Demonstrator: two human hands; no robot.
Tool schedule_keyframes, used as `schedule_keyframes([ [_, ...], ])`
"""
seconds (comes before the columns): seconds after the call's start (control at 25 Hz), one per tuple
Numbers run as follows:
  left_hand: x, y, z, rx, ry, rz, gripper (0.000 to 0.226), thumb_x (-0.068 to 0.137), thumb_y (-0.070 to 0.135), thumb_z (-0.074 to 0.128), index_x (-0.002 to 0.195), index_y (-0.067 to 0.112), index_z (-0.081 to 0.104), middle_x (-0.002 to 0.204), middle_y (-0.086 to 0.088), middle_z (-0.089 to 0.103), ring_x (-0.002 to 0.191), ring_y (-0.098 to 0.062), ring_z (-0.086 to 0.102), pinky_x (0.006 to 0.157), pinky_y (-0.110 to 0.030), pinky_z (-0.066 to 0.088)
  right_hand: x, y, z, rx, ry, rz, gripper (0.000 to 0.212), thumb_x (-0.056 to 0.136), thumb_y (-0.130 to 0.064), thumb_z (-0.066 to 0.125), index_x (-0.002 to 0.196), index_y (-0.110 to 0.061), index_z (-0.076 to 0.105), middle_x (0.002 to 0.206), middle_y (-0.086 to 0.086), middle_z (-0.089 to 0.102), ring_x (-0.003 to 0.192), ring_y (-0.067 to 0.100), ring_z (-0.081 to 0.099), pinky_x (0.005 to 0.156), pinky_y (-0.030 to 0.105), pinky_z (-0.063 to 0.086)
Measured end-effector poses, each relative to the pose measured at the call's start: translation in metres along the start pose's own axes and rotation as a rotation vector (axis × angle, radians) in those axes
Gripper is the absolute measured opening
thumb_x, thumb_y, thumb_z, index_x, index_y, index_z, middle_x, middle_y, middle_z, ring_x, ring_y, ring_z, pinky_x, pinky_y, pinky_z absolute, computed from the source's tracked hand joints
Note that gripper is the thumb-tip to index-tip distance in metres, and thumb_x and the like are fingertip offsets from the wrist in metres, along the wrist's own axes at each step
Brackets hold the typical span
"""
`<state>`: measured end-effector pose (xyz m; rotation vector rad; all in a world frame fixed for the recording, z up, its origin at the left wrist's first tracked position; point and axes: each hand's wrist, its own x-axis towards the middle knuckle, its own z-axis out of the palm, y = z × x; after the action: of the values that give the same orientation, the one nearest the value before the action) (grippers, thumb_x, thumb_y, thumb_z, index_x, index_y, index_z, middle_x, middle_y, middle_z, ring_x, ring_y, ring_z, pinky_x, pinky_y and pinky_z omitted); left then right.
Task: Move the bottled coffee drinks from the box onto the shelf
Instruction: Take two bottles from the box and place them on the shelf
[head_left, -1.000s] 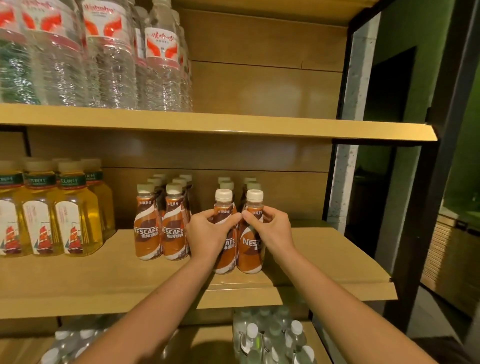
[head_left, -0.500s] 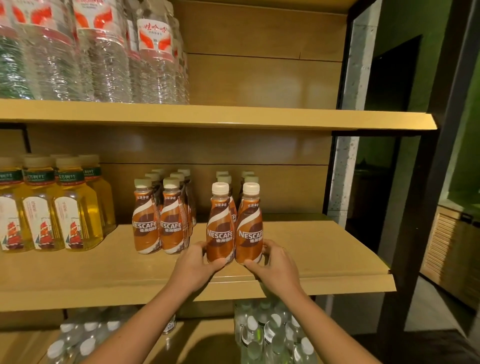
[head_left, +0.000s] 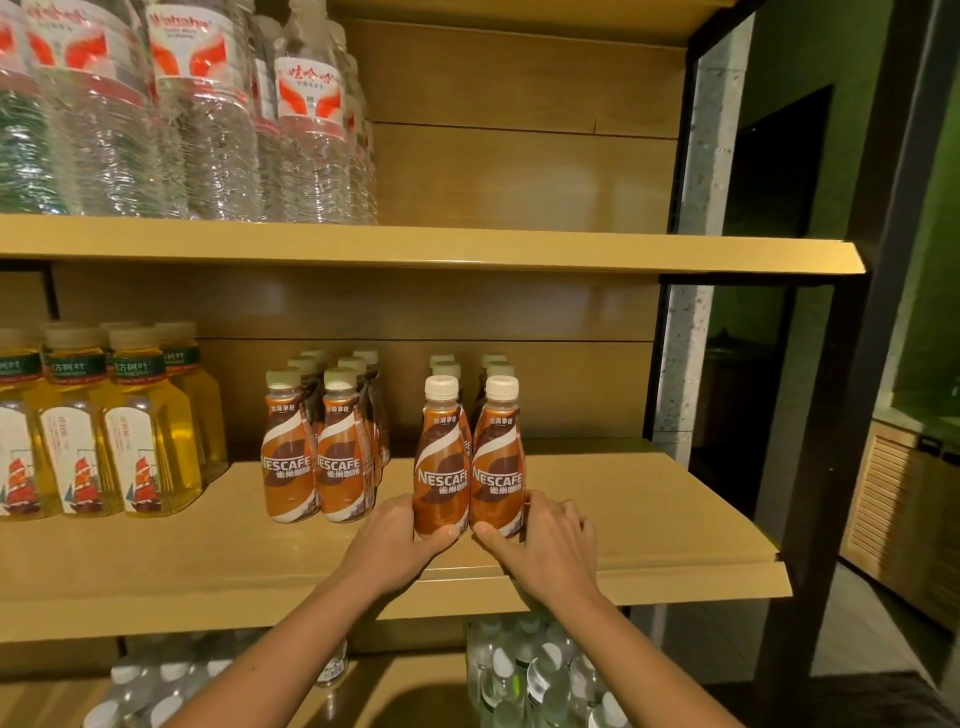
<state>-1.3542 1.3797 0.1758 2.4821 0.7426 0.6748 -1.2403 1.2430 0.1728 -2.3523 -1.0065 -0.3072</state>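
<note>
Head view, and the middle shelf is filling up. The shelved Nescafé bottles sit in rows to the left, and your new pair stands upright at the front of the right-hand rows. The left Nescafé bottle and right Nescafé bottle touch side by side, bases flat on the board, just back from the lip. Your hands have slid down from the necks. The left hand now wraps its bottle low and the right hand does the same, thumbs across the fronts. That reads as squaring up, so this pair looks placed. The box is out of sight.
</note>
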Motion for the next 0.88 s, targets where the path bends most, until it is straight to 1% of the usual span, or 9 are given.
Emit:
schedule_keyframes([
  [0.08, 0.004, -0.003, 0.001, 0.032, -0.064, 0.017, 0.051, 0.085, 0.058, 0.051, 0.122, 0.023, 0.051, 0.122, 0.001, 0.058, 0.107, -0.014, 0.055, 0.094, -0.034, 0.047, 0.002, 0.002, 0.001, -0.067, -0.007, -0.029, 0.059, 0.081, -0.071, 0.041, 0.112, -0.023, 0.056, 0.121, -0.003, 0.061, 0.114, 0.018, 0.047, 0.093, 0.035, 0.034],
  [0.2, 0.01, -0.002, 0.003, 0.098, -0.081, 0.032, 0.06, 0.085, 0.062, 0.044, 0.131, 0.023, 0.044, 0.13, 0.001, 0.052, 0.117, -0.016, 0.049, 0.1, -0.035, 0.042, 0.007, 0.007, 0.004, -0.065, -0.019, -0.031, 0.054, 0.084, -0.067, 0.042, 0.11, -0.023, 0.057, 0.119, -0.004, 0.061, 0.115, 0.018, 0.047, 0.094, 0.036, 0.033],
  [0.32, 0.015, 0.001, 0.005, 0.106, -0.089, 0.06, 0.062, 0.086, 0.062, 0.042, 0.134, 0.023, 0.04, 0.134, 0.0, 0.049, 0.12, -0.016, 0.046, 0.103, -0.036, 0.04, 0.016, 0.011, 0.007, -0.056, -0.048, -0.024, 0.054, 0.085, -0.066, 0.043, 0.112, -0.021, 0.056, 0.119, -0.003, 0.061, 0.115, 0.018, 0.048, 0.094, 0.036, 0.033],
  [0.44, 0.019, 0.001, 0.005, 0.069, -0.096, 0.044, 0.067, 0.085, 0.064, 0.042, 0.138, 0.024, 0.035, 0.138, 0.001, 0.044, 0.124, -0.017, 0.044, 0.104, -0.034, 0.037, 0.026, 0.014, 0.009, -0.027, -0.086, -0.039, 0.051, 0.085, -0.063, 0.045, 0.112, -0.02, 0.054, 0.119, -0.001, 0.06, 0.114, 0.019, 0.05, 0.097, 0.038, 0.035],
  [0.52, 0.022, 0.001, 0.006, 0.069, -0.096, 0.043, 0.068, 0.085, 0.065, 0.042, 0.138, 0.024, 0.034, 0.138, 0.001, 0.044, 0.124, -0.017, 0.044, 0.103, -0.034, 0.037, 0.031, 0.015, 0.012, -0.008, -0.095, -0.041, 0.051, 0.085, -0.061, 0.047, 0.112, -0.019, 0.054, 0.117, 0.0, 0.06, 0.113, 0.019, 0.052, 0.098, 0.038, 0.036],
  [0.64, 0.027, -0.002, 0.006, 0.058, -0.116, 0.028, 0.065, 0.084, 0.064, 0.043, 0.134, 0.023, 0.038, 0.135, 0.001, 0.046, 0.12, -0.017, 0.046, 0.102, -0.035, 0.039, 0.036, 0.012, 0.016, -0.002, -0.098, -0.048, 0.051, 0.085, -0.061, 0.049, 0.112, -0.017, 0.054, 0.115, 0.001, 0.062, 0.109, 0.02, 0.055, 0.097, 0.037, 0.039],
  [0.76, 0.036, -0.005, 0.004, 0.03, -0.146, -0.017, 0.071, 0.075, 0.071, 0.041, 0.129, 0.024, 0.043, 0.129, 0.001, 0.049, 0.116, -0.018, 0.047, 0.101, -0.039, 0.04, 0.042, 0.008, 0.018, 0.009, -0.096, -0.046, 0.051, 0.085, -0.058, 0.052, 0.112, -0.014, 0.055, 0.112, 0.004, 0.063, 0.105, 0.022, 0.058, 0.092, 0.036, 0.044],
  [0.8, 0.039, -0.006, 0.004, 0.028, -0.145, -0.029, 0.071, 0.074, 0.071, 0.043, 0.127, 0.024, 0.044, 0.128, 0.0, 0.05, 0.114, -0.018, 0.048, 0.101, -0.039, 0.041, 0.044, 0.007, 0.019, 0.008, -0.096, -0.041, 0.051, 0.085, -0.057, 0.052, 0.112, -0.013, 0.055, 0.112, 0.005, 0.063, 0.104, 0.022, 0.058, 0.092, 0.036, 0.045],
  [0.88, 0.044, -0.007, 0.005, 0.013, -0.137, -0.052, 0.061, 0.079, 0.064, 0.048, 0.125, 0.024, 0.046, 0.124, 0.0, 0.051, 0.112, -0.019, 0.049, 0.099, -0.038, 0.042, 0.049, 0.004, 0.02, -0.004, -0.098, -0.028, 0.051, 0.085, -0.056, 0.053, 0.112, -0.013, 0.055, 0.111, 0.005, 0.063, 0.104, 0.022, 0.059, 0.092, 0.037, 0.045],
])
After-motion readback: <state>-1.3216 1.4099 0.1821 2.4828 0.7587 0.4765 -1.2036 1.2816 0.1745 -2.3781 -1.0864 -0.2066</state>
